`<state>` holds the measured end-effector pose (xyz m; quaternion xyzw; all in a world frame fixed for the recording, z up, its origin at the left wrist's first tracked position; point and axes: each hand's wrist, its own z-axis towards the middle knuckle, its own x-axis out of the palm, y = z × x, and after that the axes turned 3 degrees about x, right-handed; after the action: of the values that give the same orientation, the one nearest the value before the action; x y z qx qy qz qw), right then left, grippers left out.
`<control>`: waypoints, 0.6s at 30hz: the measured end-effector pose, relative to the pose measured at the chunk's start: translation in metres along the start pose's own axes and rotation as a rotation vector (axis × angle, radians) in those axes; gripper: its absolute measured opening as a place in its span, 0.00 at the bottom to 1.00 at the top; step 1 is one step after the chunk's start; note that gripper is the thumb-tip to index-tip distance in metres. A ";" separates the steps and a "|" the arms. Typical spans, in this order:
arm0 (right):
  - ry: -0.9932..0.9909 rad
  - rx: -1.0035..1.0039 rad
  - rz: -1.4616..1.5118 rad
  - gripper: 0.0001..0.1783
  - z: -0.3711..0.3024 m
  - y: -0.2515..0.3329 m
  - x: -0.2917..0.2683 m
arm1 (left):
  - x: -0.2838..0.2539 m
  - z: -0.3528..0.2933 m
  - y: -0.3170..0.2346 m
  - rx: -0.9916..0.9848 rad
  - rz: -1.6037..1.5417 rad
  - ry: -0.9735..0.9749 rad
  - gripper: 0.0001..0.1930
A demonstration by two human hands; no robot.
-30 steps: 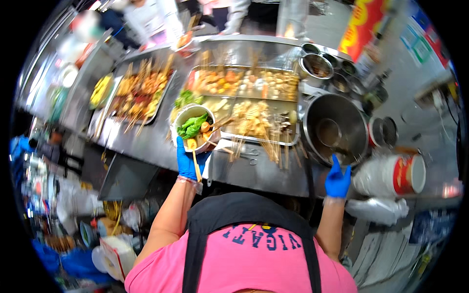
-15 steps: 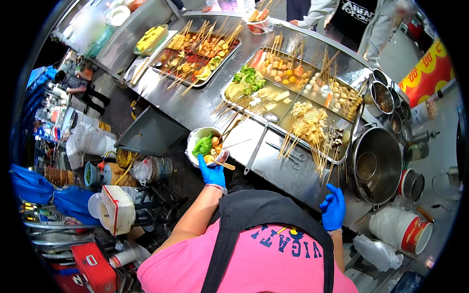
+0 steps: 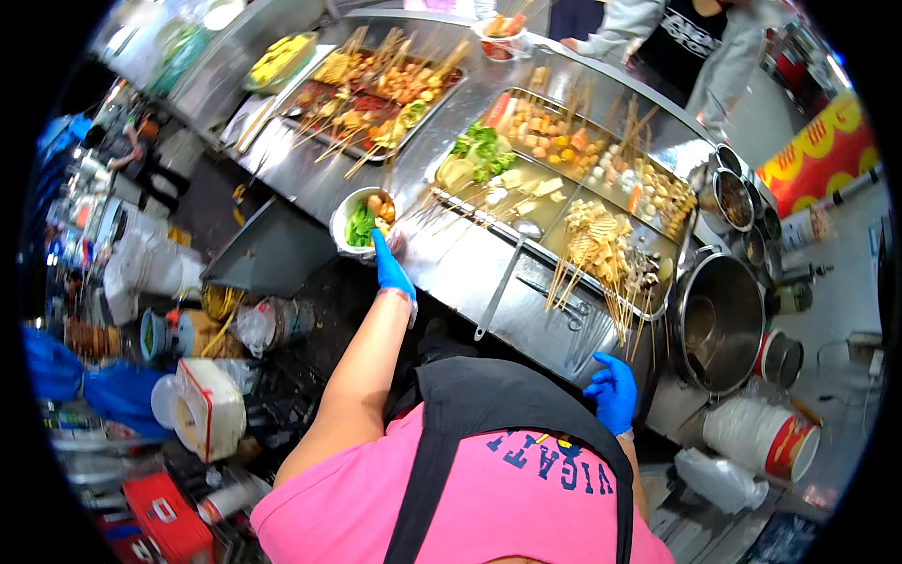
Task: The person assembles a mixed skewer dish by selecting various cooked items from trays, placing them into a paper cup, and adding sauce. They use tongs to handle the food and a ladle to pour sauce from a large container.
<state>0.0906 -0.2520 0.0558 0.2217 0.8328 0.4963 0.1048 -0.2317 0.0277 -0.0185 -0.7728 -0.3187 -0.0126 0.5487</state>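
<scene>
My left hand, in a blue glove, grips the near side of a white paper bowl at the counter's left front edge. Leafy greens and round balls fill the bowl. Whether its base rests on the metal is hidden. My right hand, also gloved in blue, hovers by the front edge, fingers apart and holding nothing. Beyond it lie metal tongs and a long-handled ladle. A divided steel tray holds skewers, greens and balls in broth.
Another skewer tray with red broth sits back left. A large steel pot stands at the right, beside smaller pans. Across the counter a person in a grey sleeve stands near a filled cup.
My left hand has moved the bowl forward and left, onto or over the counter edge. Skewer sticks that stood out of the bowl no longer show. My right hand has shifted slightly left.
</scene>
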 end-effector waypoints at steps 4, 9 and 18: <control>-0.105 0.185 0.119 0.10 -0.005 0.000 0.014 | -0.010 -0.041 -0.019 -0.026 0.365 0.103 0.27; -0.843 -0.124 0.010 0.08 0.001 -0.011 -0.063 | -0.075 0.052 -0.070 0.660 0.616 -0.187 0.08; -0.180 -0.109 -1.478 0.31 0.023 -0.010 -0.139 | -0.056 0.080 -0.048 -0.093 0.254 0.184 0.24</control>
<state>0.2191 -0.3039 0.0295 -0.3618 0.7272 0.3171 0.4897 -0.3273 0.0786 -0.0308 -0.8271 -0.1660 -0.0287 0.5362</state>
